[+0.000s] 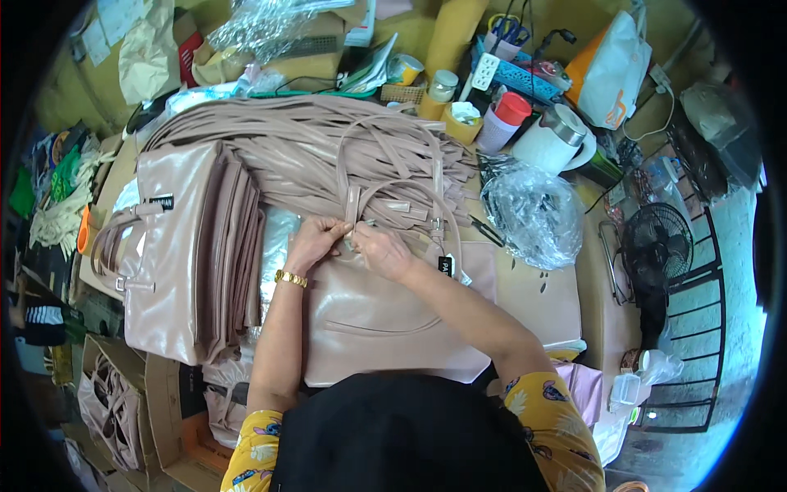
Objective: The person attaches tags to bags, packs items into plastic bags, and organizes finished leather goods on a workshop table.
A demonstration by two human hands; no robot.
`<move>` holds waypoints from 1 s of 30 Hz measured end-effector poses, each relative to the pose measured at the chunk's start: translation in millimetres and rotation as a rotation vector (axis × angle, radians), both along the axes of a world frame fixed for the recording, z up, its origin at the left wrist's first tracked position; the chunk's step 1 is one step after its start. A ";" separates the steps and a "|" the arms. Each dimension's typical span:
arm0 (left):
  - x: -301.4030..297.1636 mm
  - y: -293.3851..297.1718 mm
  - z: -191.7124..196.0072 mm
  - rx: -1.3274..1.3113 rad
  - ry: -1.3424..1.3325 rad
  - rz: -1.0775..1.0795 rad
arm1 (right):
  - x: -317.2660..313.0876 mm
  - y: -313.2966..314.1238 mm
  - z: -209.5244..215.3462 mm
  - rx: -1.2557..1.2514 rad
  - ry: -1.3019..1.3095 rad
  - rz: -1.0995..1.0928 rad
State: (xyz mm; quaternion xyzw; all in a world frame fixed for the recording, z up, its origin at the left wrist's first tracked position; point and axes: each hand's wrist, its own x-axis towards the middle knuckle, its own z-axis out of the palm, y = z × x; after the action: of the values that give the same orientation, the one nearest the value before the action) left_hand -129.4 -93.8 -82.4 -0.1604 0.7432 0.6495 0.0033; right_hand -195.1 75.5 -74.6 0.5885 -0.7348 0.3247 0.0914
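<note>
Left hand (324,238) is pinching the bag's (385,354) strap (353,202), right hand (381,251) curling beside (hold unclear); the bag is looking soft, lightish, slick, best lifted by its strap.

One bag (385,359) lies before the person — a stack of bags (176,254) sits left, straps (270,156) lie behind, and a fan (656,242) (past the plastic bag (533,215)) stands right.

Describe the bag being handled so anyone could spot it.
Find the stack of pink bags at left. Just right of it, another bag lies flat. Unlike the stacked ones, it has the left hand and right hand at its top edge.
</note>
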 end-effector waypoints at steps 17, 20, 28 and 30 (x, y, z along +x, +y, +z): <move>8.6 8.3 5.4 0.020 0.237 0.055 | 2.9 141.9 57.2 0.036 -0.134 -0.402; -1.5 16.6 26.3 0.175 0.246 0.047 | -42.1 215.6 41.3 0.158 -0.238 -0.712; -30.2 31.6 116.4 0.108 0.189 -0.254 | -42.5 100.9 145.4 -0.189 0.214 -0.383; -36.7 45.1 145.7 -0.057 0.150 -0.265 | -48.5 64.3 154.7 -0.067 0.037 -0.164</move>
State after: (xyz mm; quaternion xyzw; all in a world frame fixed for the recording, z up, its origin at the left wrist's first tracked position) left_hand -166.1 -48.7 63.3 -0.0119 0.7743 0.6321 0.0291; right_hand -243.6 139.8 80.1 0.5288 -0.7674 0.3295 0.1511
